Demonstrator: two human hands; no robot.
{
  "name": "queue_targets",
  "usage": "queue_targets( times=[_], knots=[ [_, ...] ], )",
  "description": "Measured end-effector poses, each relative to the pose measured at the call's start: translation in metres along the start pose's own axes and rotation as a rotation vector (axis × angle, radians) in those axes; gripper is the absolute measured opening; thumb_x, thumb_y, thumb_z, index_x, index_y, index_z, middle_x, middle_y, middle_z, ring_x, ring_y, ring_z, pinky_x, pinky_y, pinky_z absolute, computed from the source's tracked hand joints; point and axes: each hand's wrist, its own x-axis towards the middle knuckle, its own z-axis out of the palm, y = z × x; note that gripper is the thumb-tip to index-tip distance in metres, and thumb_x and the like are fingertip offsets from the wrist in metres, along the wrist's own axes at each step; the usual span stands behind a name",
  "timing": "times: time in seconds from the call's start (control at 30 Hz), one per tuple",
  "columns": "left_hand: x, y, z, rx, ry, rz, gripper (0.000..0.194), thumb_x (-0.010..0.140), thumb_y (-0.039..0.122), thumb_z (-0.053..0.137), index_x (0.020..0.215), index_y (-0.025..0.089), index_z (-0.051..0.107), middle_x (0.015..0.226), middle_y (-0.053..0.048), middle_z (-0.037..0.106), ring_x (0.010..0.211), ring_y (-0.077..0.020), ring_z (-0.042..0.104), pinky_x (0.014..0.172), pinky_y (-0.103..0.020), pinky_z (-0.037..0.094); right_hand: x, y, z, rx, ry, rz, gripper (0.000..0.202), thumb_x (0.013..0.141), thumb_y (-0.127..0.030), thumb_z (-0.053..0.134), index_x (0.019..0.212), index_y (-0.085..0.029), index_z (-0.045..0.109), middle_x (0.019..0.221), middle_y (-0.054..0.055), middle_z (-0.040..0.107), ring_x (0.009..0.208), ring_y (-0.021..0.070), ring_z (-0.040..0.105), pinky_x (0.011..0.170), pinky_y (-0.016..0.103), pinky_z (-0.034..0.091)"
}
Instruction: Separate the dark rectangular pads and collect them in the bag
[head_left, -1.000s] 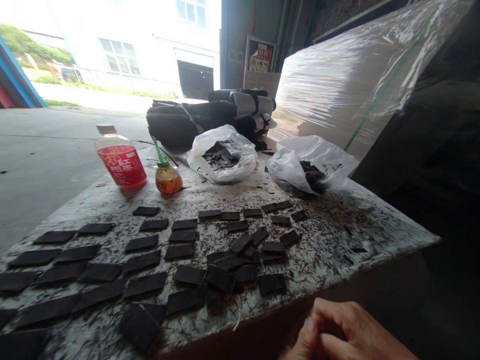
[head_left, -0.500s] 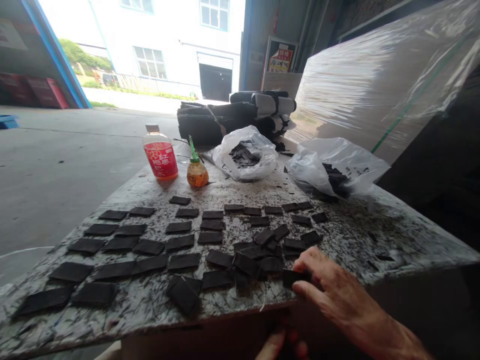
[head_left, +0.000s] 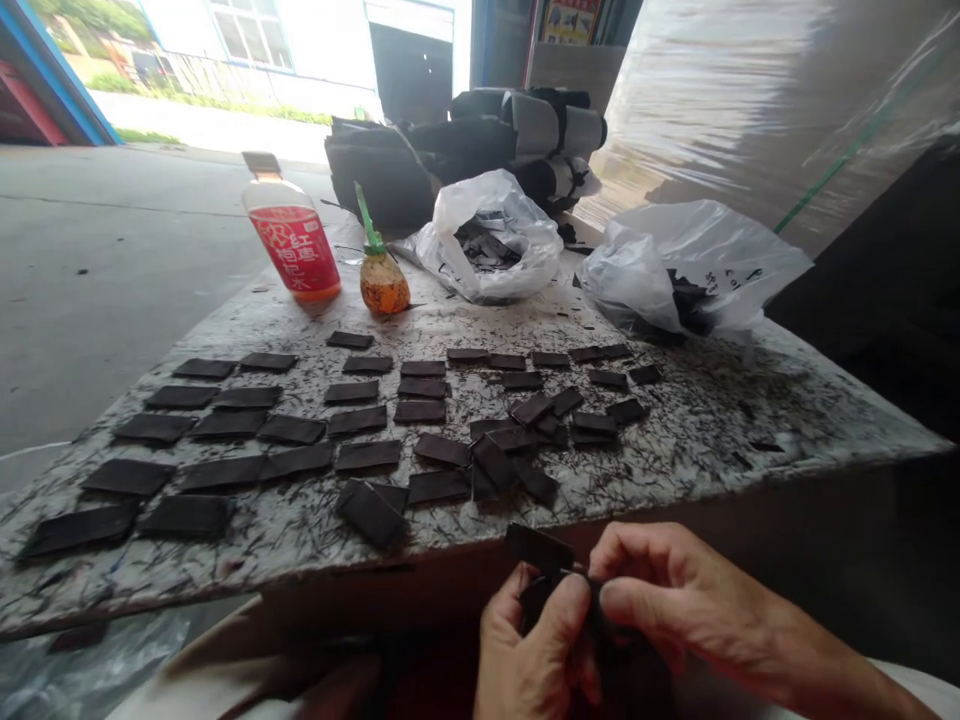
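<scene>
Just past the table's front edge, my left hand (head_left: 534, 640) is closed on a black piece (head_left: 538, 547) that sticks up between thumb and fingers. Close beside it on the right, my right hand (head_left: 667, 585) has its thumb and fingers pinched together against dark material; what exactly they hold is hidden. On the speckled table (head_left: 720, 430) lie rows of flat black rectangular pieces (head_left: 217, 467), with an overlapping heap (head_left: 499, 465) nearest the hands.
A red-labelled bottle (head_left: 294, 245) and a small oil bottle with a green spout (head_left: 384, 280) stand at the back left. Two plastic bags (head_left: 525, 215) (head_left: 630, 270) hold black pieces. Behind them lie black rolls (head_left: 472, 140), and a film-wrapped stack (head_left: 720, 110) stands right.
My right hand has left the tabletop and come down to my left hand, which has risen further into view. The view has tilted down.
</scene>
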Motion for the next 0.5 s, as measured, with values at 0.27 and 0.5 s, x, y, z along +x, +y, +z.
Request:
queue_targets(
  times=[0.27,0.5],
  knots=[
    [0.006,-0.003,0.001,0.137,0.027,0.07,0.034,0.061,0.044,0.073,0.068,0.015,0.056,0.038,0.006,0.046,0.033,-0.0033,0.035,0.036,-0.016,0.028,0.004,0.014,0.005,0.016,0.066,0.076,0.023,0.078,-0.036,0.059,0.07,-0.016,0.052,0.057,-0.003,0.061,0.033,0.0026,0.046,0.033,0.012,0.03],
    [0.005,-0.004,0.006,0.185,0.019,0.065,0.042,0.055,0.052,0.074,0.068,0.015,0.059,0.036,0.006,0.045,0.032,-0.005,0.035,0.034,-0.018,0.027,0.0,0.001,-0.004,-0.446,0.243,-0.112,0.02,0.083,-0.038,0.052,0.076,-0.022,0.06,0.068,-0.002,0.066,0.063,0.0139,0.061,0.056,0.02,0.045]
  ],
)
